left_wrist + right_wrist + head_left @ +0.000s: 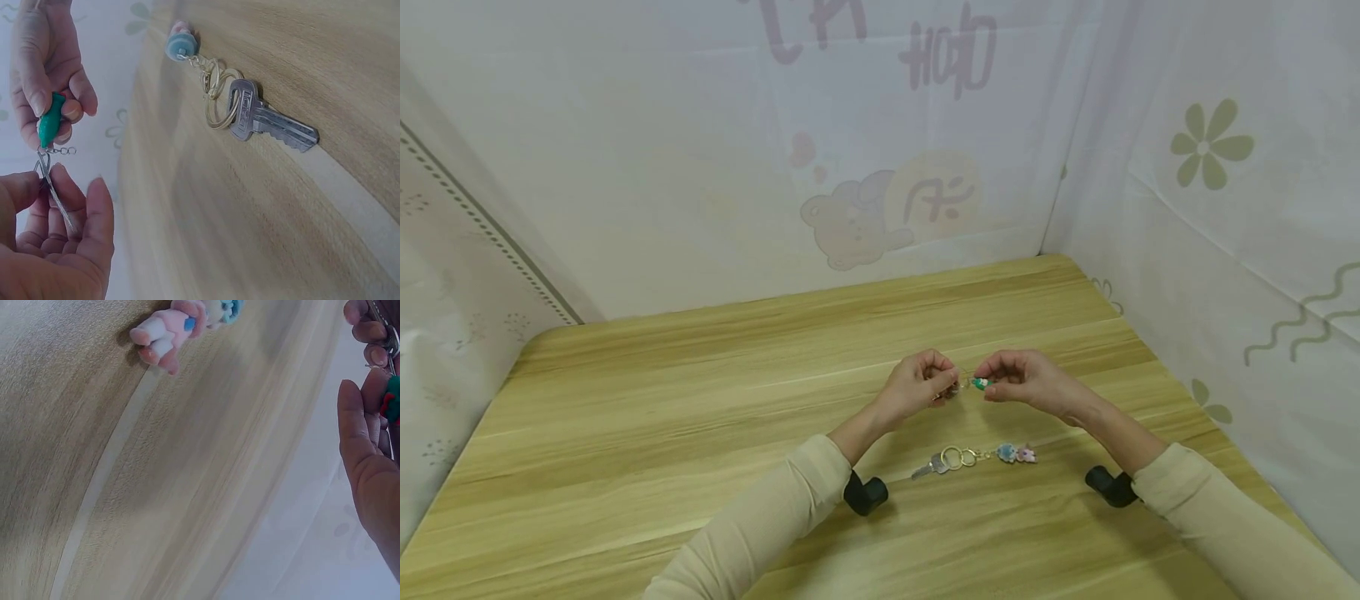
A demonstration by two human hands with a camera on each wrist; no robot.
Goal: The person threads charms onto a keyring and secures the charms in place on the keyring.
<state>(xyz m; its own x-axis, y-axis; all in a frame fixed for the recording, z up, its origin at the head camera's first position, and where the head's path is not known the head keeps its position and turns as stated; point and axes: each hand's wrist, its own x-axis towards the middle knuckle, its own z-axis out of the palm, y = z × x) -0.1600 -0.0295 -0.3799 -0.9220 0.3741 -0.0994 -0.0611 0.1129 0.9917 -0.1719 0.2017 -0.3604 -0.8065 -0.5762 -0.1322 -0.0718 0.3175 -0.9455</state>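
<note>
Above the table, my left hand (917,383) pinches a silver key (60,205) by a metal ring. Facing it, my right hand (1036,385) pinches a small green figurine charm (982,383) between thumb and fingers. A short chain (64,150) dangles beside the ring, just under the charm; how the parts join is too small to tell. Nearer the body, another keychain lies on the wood: a silver key (272,122), gold rings (952,457) and a pink-and-blue figurine (169,330). Neither hand touches that keychain.
The wood-grain table (700,400) has rounded far corners. Printed white cloth (700,167) hangs behind it and at both sides. Black wrist mounts (867,494) sit under the beige sleeves (775,517), close to the table keychain.
</note>
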